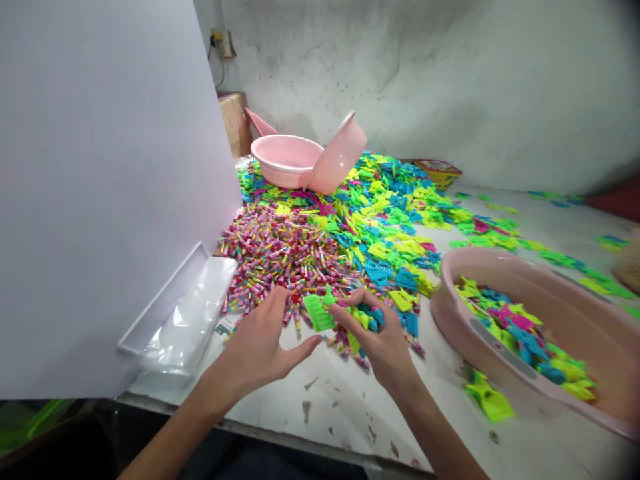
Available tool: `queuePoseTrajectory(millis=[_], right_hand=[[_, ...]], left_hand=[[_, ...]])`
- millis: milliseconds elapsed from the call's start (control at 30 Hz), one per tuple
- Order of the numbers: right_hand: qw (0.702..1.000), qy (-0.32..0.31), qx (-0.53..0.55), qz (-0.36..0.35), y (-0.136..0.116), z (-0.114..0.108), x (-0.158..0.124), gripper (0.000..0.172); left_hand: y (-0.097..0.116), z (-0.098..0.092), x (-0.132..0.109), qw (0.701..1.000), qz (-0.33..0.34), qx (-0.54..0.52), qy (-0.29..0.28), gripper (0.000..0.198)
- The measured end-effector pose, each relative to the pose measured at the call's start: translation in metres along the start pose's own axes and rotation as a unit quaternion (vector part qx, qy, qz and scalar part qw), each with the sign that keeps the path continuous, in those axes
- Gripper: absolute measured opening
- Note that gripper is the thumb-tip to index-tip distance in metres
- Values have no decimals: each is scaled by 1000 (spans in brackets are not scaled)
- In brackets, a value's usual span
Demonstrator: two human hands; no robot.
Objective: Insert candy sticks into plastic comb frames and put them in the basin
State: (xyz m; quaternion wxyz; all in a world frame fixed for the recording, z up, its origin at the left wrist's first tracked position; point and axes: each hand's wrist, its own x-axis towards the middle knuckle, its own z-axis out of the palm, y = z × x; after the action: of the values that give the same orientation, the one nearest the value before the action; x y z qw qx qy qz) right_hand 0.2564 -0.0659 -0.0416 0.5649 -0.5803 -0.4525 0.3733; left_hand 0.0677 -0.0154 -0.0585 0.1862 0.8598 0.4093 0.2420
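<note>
My right hand (383, 337) pinches a bright green plastic toy comb (320, 313) between thumb and forefinger. More combs, yellow and blue, are gathered in its curled fingers. My left hand (260, 340) is open just left of the green comb, thumb and fingers apart, with nothing visible in it. Its fingertips are partly hidden behind the hand. Beyond both hands lies a heap of small pink-and-red stick-like pieces (285, 257) with coloured segments. Behind that and to the right spreads a pile of green, yellow, blue and pink combs (395, 207).
A pink oval tub (500, 260) holding mixed pieces stands at the right, with a yellow-green comb (489, 398) beside it. Pink basins (287, 162) rest on the pile. Clear plastic bags (187, 327) lie at the left, by a tall white panel (110, 187).
</note>
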Motion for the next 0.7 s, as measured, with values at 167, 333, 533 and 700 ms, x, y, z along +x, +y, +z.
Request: queuePoseTrajectory(millis=[167,333,533,700], right_hand=[[1000,-17,-22,-14,0,3,-5,28],[998,-8,-32,-46,-1,7,-10,24],[996,-6,-54,-66,-2,7,-11,22],[997,-3,-60,-52,1,8,-13,24]], left_hand=[[6,0,2,999,-15,47,0,68],[8,1,2,995,5,98,29,52],[7,1,3,991,-17,124,38,56],[5,1,3,990,24,136,40,50]])
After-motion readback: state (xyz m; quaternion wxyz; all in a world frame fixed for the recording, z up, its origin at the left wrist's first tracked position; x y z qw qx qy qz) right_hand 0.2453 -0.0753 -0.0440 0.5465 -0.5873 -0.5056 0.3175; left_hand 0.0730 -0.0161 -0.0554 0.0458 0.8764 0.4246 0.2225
